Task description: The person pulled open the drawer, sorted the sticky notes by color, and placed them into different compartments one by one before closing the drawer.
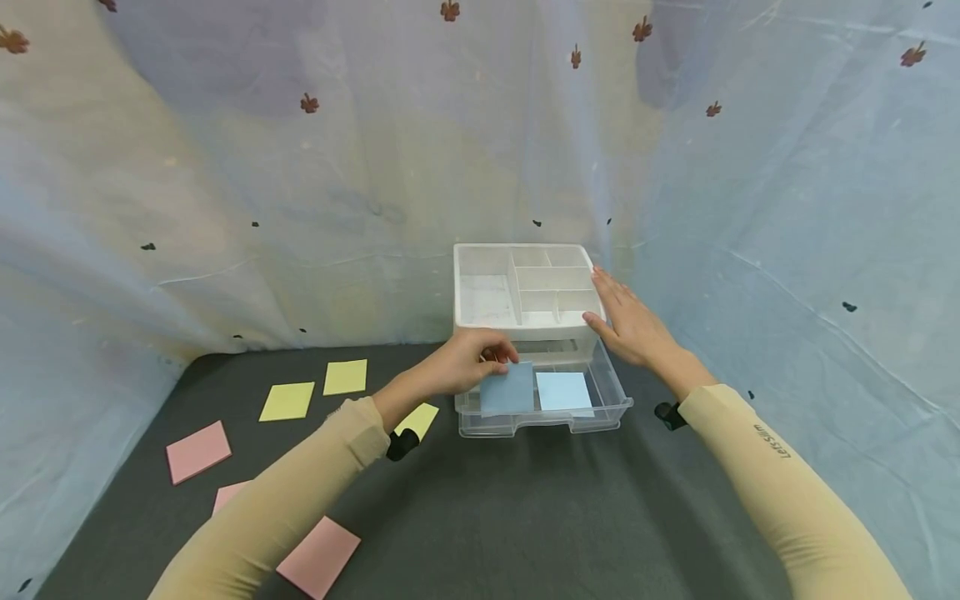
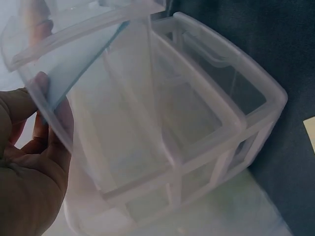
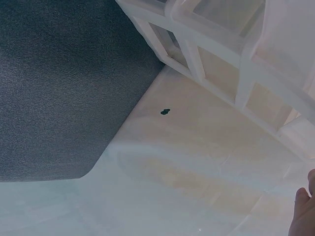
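Observation:
A white drawer organizer (image 1: 528,332) with a divided top tray stands against the curtain. Its clear drawer (image 1: 487,430), high in the stack, is pulled out toward me. My left hand (image 1: 467,362) pinches a blue sticky note pad (image 1: 507,392) between thumb and fingers, over the left part of that drawer. Through the clear plastic in the left wrist view, the pad (image 2: 74,71) looks tilted. Inside the drawer, to the right, lies a light blue sticky note pad (image 1: 564,392). With fingers extended, my right hand (image 1: 633,325) rests against the organizer's right edge.
Yellow sticky note pads (image 1: 346,377) lie on the dark table (image 1: 525,525) left of the organizer. Several pink ones (image 1: 198,452) are farther left and nearer me, one partly behind my left sleeve. A patterned curtain (image 1: 375,167) hangs behind and at both sides.

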The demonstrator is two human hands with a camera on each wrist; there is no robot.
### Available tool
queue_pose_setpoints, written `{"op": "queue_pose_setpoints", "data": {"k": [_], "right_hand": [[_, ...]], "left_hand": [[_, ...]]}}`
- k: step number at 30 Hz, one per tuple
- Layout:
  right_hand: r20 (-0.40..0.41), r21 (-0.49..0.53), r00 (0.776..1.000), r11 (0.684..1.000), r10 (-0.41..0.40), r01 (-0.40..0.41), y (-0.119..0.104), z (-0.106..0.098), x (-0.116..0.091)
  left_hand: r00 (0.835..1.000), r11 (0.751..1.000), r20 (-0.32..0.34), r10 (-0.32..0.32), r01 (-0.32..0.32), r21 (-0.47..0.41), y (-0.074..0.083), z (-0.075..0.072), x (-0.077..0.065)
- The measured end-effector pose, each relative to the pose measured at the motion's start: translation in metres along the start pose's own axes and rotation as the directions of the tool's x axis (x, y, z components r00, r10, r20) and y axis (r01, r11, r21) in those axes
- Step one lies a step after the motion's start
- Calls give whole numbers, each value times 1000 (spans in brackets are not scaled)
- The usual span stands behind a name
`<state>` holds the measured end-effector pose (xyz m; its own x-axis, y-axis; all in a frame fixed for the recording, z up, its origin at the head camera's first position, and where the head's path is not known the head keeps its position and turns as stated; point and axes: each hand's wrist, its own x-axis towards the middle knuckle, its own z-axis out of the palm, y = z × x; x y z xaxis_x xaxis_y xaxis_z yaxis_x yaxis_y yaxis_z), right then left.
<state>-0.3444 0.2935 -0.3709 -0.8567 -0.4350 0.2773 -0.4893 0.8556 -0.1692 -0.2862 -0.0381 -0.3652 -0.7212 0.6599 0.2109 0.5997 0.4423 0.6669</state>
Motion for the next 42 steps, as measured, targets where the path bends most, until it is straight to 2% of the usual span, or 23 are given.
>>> {"op": "queue_pose_setpoints", "data": {"k": [6,14,26,35,42], "right_hand": [[0,11,1000,1000,0,0,0,1,0],[10,13,1000,1000,-3,3,0,2,-1],[12,7,1000,1000,-4,4,1,1,0],[4,8,1000,1000,-8,8,2,1,1],[11,7,1000,1000,-11,11,2,1,2]], "left_hand": [[1000,1000,10,-19,19,10,-4,6,2],[1000,994,-17,-7,9,113,-11,16,6],[998,960,-57,0,15,279,-12,22,9],[999,914,-32,-44,53,402,-6,23,12],[997,903,-10,-74,71,423,-2,22,12]]}}
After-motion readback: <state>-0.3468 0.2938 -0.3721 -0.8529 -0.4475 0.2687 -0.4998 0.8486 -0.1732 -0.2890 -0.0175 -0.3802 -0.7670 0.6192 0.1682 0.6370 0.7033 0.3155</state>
